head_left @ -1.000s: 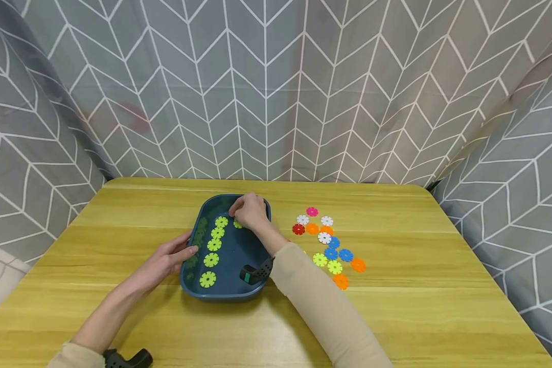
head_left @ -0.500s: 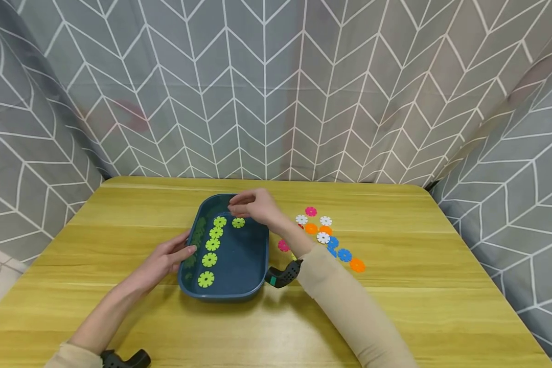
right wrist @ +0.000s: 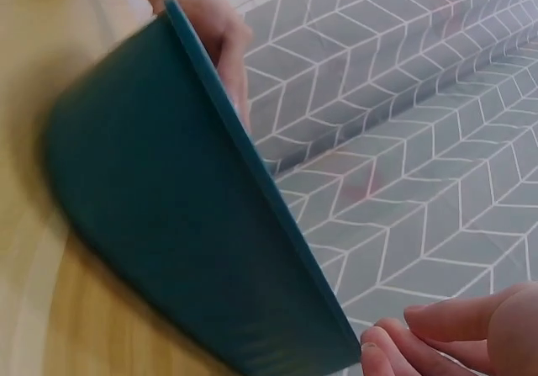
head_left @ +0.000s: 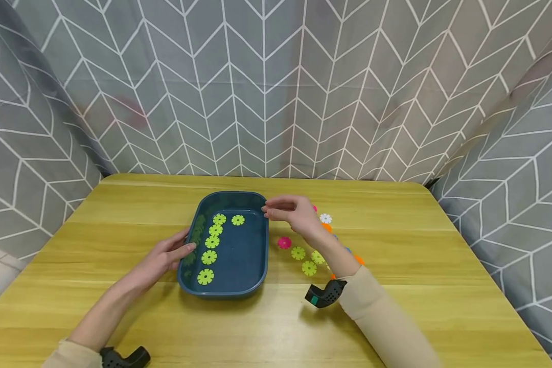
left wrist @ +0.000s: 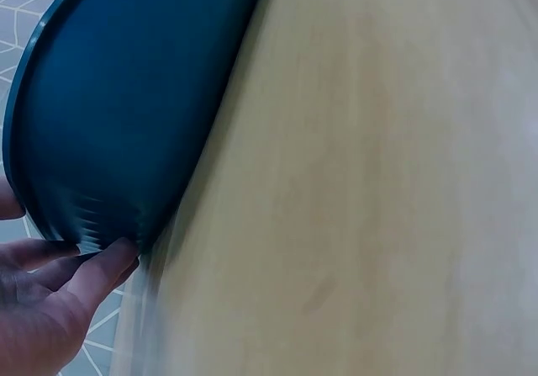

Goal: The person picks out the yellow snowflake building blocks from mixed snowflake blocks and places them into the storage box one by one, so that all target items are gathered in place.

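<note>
In the head view a dark blue plastic basin (head_left: 241, 258) sits on the table. Inside, several yellow-green notched flower discs (head_left: 212, 242) form a column along the left, and a single yellow-green disc (head_left: 237, 220) lies right of the column's far end. My left hand (head_left: 167, 254) holds the basin's left side, thumb over the rim and fingers against the outer wall, as the left wrist view shows. By the far right rim is my right hand (head_left: 296, 213), fingers loosely bent with nothing visible in them. Whether its fingertips touch the rim I cannot tell.
Right of the basin, loose discs lie on the wooden table (head_left: 441, 266): a pink disc (head_left: 284, 243), several yellow-green discs (head_left: 309, 268), a white disc (head_left: 325, 219), and orange and blue ones partly hidden by my right arm. A patterned grey curtain (head_left: 267, 92) hangs behind.
My right hand has come up out of the basin and moved right, past its rim, leaving the single yellow-green disc lying on the basin floor. My left hand keeps its hold on the basin.
</note>
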`<state>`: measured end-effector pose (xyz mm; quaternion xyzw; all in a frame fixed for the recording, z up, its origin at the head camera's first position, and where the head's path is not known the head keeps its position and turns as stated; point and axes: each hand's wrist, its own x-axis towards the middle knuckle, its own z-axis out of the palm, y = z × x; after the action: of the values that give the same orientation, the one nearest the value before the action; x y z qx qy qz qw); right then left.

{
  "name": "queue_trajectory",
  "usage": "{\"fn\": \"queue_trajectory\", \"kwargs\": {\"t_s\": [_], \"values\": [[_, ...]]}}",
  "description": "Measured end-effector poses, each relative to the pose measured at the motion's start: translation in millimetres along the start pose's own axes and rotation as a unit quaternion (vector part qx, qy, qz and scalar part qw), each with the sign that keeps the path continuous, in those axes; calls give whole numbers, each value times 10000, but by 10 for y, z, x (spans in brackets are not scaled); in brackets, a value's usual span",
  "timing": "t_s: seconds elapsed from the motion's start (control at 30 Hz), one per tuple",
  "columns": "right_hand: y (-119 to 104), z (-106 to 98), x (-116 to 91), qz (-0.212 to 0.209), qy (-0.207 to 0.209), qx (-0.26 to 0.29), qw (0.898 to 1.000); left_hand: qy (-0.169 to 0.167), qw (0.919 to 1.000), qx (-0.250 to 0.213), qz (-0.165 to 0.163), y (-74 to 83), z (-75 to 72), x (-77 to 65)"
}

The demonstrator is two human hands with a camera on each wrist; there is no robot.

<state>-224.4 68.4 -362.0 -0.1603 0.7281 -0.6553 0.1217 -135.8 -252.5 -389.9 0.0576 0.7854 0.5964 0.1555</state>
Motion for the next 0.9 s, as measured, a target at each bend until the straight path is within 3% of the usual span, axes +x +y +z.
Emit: {"fn": "queue_trajectory", "kwargs": {"t_s": [0.23, 0.5, 0.9], "values": [[44, -234, -155, 131, 59, -336, 9993, 3, 10000, -25, 44, 7, -15, 11], [183, -459, -341, 236, -277, -715, 9968, -10, 10000, -7, 8, 7, -25, 8], [350, -717, -573, 514, -425, -814, 9944, -15, 10000, -12, -46, 30, -21, 16]]}}
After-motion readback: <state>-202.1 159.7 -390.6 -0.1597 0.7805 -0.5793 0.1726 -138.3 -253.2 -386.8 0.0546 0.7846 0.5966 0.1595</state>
